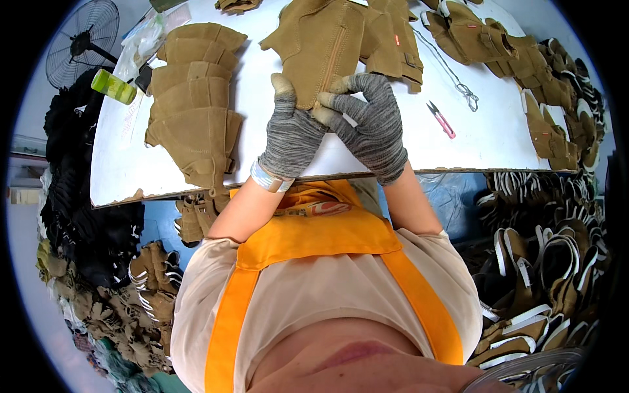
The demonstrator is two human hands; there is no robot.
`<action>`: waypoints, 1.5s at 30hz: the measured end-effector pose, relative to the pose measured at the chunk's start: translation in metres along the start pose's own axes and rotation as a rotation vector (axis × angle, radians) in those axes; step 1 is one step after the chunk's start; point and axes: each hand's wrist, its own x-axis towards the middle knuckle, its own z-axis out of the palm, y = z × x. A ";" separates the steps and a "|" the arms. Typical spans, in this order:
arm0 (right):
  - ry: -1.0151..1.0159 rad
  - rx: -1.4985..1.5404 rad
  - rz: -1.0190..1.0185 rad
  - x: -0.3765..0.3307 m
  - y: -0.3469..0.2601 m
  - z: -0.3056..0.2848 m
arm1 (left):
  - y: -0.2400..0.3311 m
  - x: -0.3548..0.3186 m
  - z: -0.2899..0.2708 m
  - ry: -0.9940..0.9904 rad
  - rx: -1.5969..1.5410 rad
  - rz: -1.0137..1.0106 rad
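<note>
Two-handed grip closed on brown piece [314, 56], near end.
Left hand [292, 139] holds left edge; right hand [375, 124] pinches tip, likely steadying it over desk [495, 134].

Brown piece [324, 49], 2 grey-streaked gloves [293, 141], beige fingertips [282, 82], orange apron [321, 236], white table [485, 134], pink-handled snips [444, 123]

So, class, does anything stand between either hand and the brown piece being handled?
Nothing visible does: the left hand and right hand are both at the near end of the brown piece; the pink snips lie off to the right.
</note>
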 end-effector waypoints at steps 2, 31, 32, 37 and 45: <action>-0.043 -0.027 -0.030 0.009 -0.008 -0.004 | 0.003 0.000 -0.011 -0.084 0.144 0.038; 0.390 0.010 -0.087 0.056 0.020 0.001 | -0.013 -0.030 -0.051 -0.086 0.942 0.160; 0.441 0.135 -0.020 0.057 0.014 0.006 | -0.010 -0.036 -0.063 -0.120 1.113 0.204; 0.288 0.152 -0.048 0.038 0.033 0.011 | 0.058 -0.061 -0.010 -0.180 0.913 -0.248; -0.011 0.280 0.051 0.021 0.033 -0.003 | 0.114 -0.045 0.044 -0.686 2.057 0.997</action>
